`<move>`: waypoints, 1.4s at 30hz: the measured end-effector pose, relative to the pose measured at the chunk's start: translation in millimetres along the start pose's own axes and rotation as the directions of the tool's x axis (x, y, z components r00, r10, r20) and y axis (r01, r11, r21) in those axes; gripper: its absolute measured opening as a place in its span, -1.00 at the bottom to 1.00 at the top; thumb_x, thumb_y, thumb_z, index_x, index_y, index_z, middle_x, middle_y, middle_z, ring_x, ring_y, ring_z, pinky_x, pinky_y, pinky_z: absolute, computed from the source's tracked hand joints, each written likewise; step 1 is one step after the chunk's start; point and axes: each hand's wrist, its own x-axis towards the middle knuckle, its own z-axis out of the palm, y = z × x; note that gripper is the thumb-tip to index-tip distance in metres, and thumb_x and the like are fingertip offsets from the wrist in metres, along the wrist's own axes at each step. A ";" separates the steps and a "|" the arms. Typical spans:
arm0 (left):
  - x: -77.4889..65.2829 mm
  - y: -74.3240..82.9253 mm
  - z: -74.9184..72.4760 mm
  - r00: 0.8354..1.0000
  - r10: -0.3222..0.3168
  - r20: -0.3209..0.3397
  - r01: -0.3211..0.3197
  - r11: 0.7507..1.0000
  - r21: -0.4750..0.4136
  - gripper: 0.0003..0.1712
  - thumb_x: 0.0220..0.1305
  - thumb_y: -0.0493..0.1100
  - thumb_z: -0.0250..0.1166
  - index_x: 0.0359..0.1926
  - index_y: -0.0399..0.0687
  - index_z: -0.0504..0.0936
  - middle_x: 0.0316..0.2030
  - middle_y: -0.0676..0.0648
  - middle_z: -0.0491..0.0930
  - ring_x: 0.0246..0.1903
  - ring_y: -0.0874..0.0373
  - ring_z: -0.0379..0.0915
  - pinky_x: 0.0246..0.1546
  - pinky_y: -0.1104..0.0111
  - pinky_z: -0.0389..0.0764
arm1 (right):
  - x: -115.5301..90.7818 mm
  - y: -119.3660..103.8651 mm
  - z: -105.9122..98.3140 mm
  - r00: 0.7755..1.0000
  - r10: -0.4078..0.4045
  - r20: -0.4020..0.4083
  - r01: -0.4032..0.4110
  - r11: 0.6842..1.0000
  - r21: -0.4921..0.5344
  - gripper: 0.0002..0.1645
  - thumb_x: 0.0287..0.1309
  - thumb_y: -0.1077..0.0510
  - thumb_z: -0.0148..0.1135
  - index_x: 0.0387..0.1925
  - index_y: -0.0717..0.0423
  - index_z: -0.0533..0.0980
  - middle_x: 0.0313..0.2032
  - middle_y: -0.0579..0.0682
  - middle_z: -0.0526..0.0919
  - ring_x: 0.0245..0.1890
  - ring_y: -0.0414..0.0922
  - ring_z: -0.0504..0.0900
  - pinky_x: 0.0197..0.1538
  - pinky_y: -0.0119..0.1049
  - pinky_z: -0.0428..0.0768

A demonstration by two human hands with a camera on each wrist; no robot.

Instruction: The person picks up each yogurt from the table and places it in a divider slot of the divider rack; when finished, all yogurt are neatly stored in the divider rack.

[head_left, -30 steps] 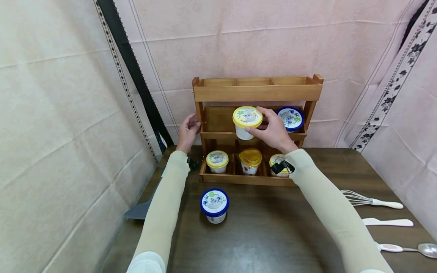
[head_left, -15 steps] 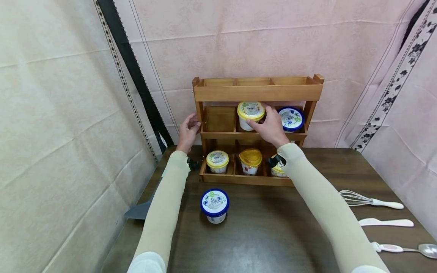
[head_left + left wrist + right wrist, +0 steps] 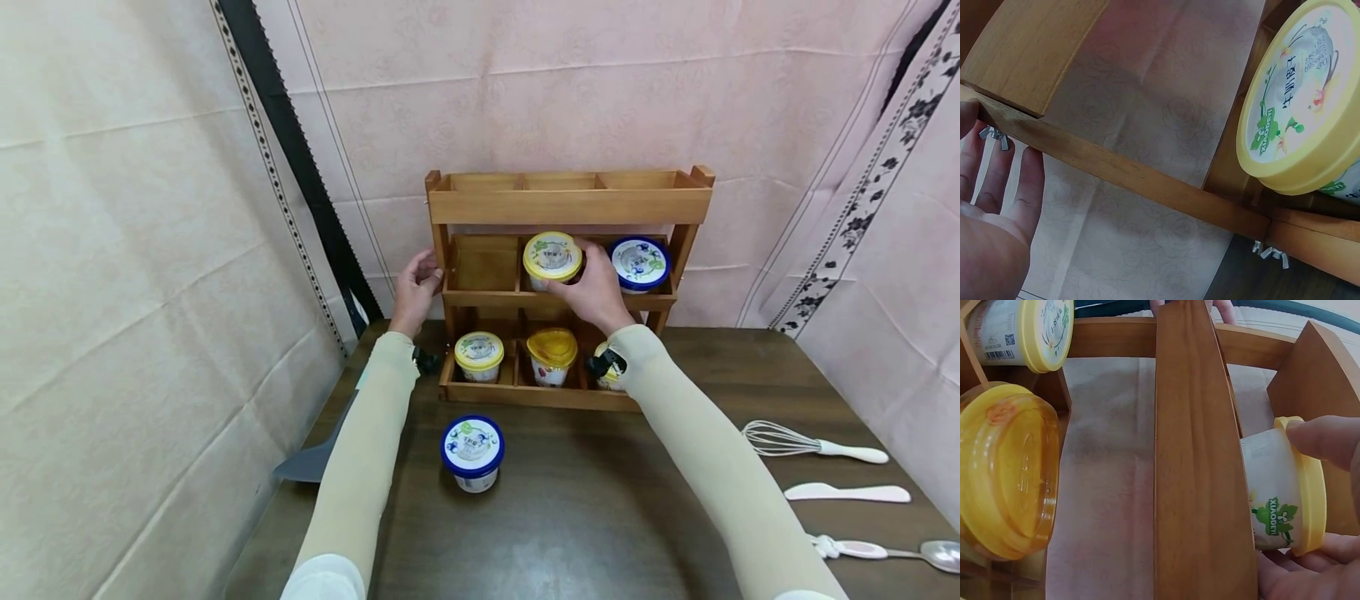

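Observation:
My right hand grips a white tub with a yellow lid, thumb and fingers around its rim. This tub is at the middle compartment of the wooden rack's second tier, behind the front rail. Beside it on the right sits a blue-lidded tub. At the rack's left post, my left hand holds the wood near a wing nut, thumb in front and fingertips at the back edge. The lower tier bears a yellow-lidded tub at left, one with an amber lid in the middle, and another yellow-lidded tub at right, partly hidden by my wrist.
Another blue-lidded tub stands on the dark table in front of the rack. On the right lie a whisk, a white-handled knife and a spoon. A grey flat-bladed utensil lies left, partly behind my left arm.
My right hand has brought the yellow-lidded tub from in front of the second tier back over its rail, then lowered it into the middle compartment. The left hand stays on the post.

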 end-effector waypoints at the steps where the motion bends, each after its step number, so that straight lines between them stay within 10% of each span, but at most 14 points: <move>1: 0.1 0.1 -0.1 1.000 0.002 -0.001 -0.002 1.000 0.001 -0.51 0.54 -0.24 0.27 0.40 0.14 0.56 0.18 -0.11 0.57 0.13 0.06 0.51 0.18 0.20 0.64 | -0.1 -0.3 -0.1 1.000 -0.001 -0.001 0.001 1.000 0.003 0.16 0.06 -0.05 0.64 0.56 0.18 0.22 0.41 0.22 0.41 0.40 0.16 0.41 0.51 0.12 0.36; 42: 1.7 -1.7 1.8 1.000 0.014 0.007 -0.014 0.999 -0.032 -0.51 0.53 -0.25 0.28 0.41 0.08 0.55 0.12 -0.06 0.57 0.09 0.12 0.51 0.07 0.34 0.64 | -51.7 -41.2 -8.9 0.991 -0.120 0.062 0.107 0.979 0.172 -0.01 0.20 -0.02 0.58 0.52 0.16 0.31 0.46 0.13 0.45 0.46 0.07 0.46 0.42 0.06 0.54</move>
